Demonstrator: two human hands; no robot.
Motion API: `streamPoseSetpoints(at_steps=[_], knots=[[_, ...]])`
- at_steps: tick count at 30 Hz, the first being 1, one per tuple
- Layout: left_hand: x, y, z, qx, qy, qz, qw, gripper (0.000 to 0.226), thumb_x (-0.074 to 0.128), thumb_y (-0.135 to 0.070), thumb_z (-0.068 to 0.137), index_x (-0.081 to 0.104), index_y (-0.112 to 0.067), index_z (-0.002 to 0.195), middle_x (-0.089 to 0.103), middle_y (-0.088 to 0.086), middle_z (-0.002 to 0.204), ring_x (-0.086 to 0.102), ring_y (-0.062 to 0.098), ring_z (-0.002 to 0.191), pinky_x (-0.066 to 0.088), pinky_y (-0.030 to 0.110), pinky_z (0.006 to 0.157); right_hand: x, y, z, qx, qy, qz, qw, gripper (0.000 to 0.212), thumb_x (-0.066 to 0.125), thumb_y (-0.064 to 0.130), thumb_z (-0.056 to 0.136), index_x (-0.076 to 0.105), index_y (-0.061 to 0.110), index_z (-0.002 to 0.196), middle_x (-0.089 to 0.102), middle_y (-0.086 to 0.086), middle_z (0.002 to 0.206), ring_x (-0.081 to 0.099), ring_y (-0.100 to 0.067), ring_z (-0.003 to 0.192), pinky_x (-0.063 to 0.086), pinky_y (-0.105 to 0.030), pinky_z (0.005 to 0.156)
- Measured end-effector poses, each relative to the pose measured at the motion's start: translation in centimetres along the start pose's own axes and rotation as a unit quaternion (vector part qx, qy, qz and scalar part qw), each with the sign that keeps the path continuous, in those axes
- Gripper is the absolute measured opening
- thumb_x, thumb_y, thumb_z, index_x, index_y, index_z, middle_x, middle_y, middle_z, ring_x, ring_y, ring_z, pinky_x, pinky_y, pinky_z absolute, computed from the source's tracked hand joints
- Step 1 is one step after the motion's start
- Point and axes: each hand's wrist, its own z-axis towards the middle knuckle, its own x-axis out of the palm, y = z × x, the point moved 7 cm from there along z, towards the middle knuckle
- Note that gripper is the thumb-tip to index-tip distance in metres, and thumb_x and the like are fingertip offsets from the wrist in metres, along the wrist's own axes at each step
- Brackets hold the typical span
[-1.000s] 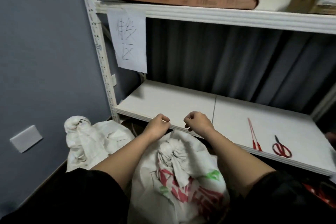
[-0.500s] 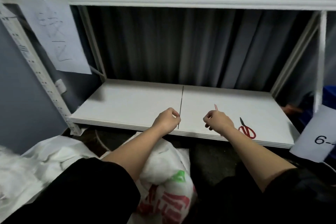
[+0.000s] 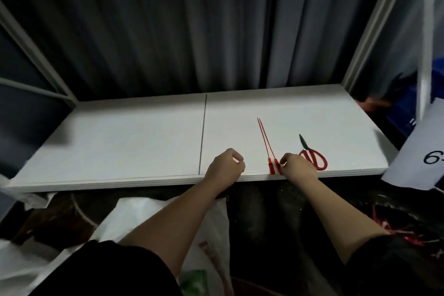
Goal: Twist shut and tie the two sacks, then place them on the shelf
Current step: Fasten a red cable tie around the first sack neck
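Note:
A white sack with red and green print (image 3: 211,235) lies on the floor under my left forearm. The second white sack (image 3: 21,271) shows at the lower left, blurred. The white shelf board (image 3: 125,142) spans the middle of the view. Two red cable ties (image 3: 265,142) lie on it near the front edge. My right hand (image 3: 299,168) is curled, its fingertips pinching the ties' heads. My left hand (image 3: 225,166) hovers over the shelf's front edge with fingers curled, holding nothing.
Red-handled scissors (image 3: 316,160) lie on the shelf just right of my right hand. A paper label marked "6-" (image 3: 422,154) hangs at the right. More red ties (image 3: 396,230) lie on the dark floor. A grey curtain (image 3: 216,31) backs the shelf.
My view swung right and up, away from the sacks. Both hands moved from the tied sack to the shelf edge. My right hand reached the red ties.

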Motion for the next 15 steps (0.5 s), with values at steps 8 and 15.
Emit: streamPoseSetpoints(at_steps=[8, 15], knots=[[3.9, 0.8, 4.6, 0.003, 0.028, 0.003, 1.0, 0.006, 0.051, -0.026, 0.087, 0.054, -0.03, 0.092, 0.071, -0.003, 0.095, 0.068, 0.017, 0.088, 0.052, 0.035, 0.085, 6.2, -2.1, 4.0, -0.039, -0.016, -0.098, 0.994, 0.053, 0.054, 0.021, 0.092, 0.032, 0.021, 0.139, 0.041, -0.008, 0.137, 0.042, -0.029, 0.124, 0.048, -0.038, 0.089], [4.5, 1.6, 5.0, -0.006, 0.041, 0.014, 0.999, 0.011, 0.051, -0.027, 0.086, 0.057, -0.027, 0.095, 0.071, -0.003, 0.096, 0.067, 0.018, 0.091, 0.053, 0.038, 0.086, 6.7, -1.9, 4.0, -0.065, -0.074, -0.177, 0.979, 0.037, 0.052, 0.0, 0.089, 0.047, 0.011, 0.124, 0.052, -0.008, 0.121, 0.053, -0.025, 0.106, 0.052, -0.03, 0.075]])
